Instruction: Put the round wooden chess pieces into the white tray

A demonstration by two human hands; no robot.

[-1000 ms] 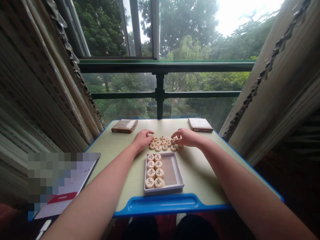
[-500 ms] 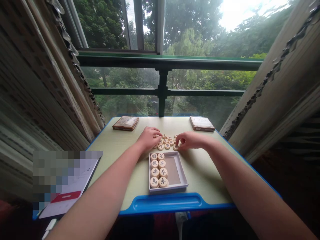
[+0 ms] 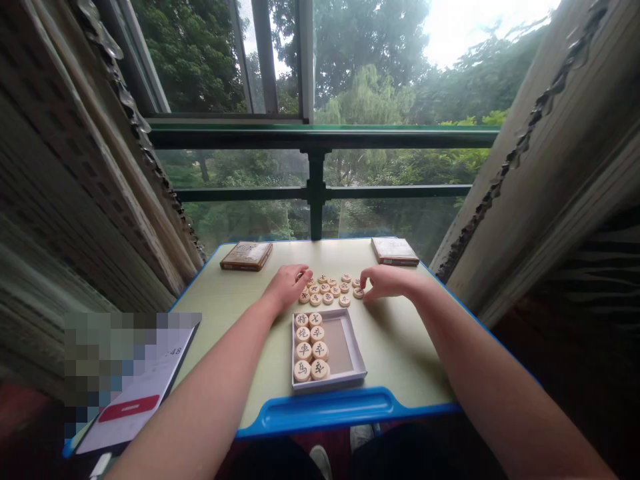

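Several round wooden Chinese chess pieces [image 3: 327, 298] lie spread face up on the table, between my hands. At their left edge rests my left hand [image 3: 287, 287], open, fingers stretched over the outermost pieces and hiding part of them. My right hand [image 3: 384, 283] curves in from the other side, thumb and fingers apart, touching a chess piece [image 3: 359, 293] at the right edge. Nearer to me stands a shallow white box [image 3: 357, 343]. Two columns of chess pieces [image 3: 311, 350] fill its left side, and its right side shows the bare bottom.
The light table [image 3: 400, 360] has a blue rim with a pen groove [image 3: 330, 407] at the front. Flat boxes stand at the back left [image 3: 247, 256] and back right [image 3: 395, 251]. A tablet [image 3: 135, 393] lies front left, partly blurred out. Curtains flank the window.
The loose pieces are spread wider, with larger gaps at the right. My right hand has moved outward from the left one. The whole view has shifted slightly.
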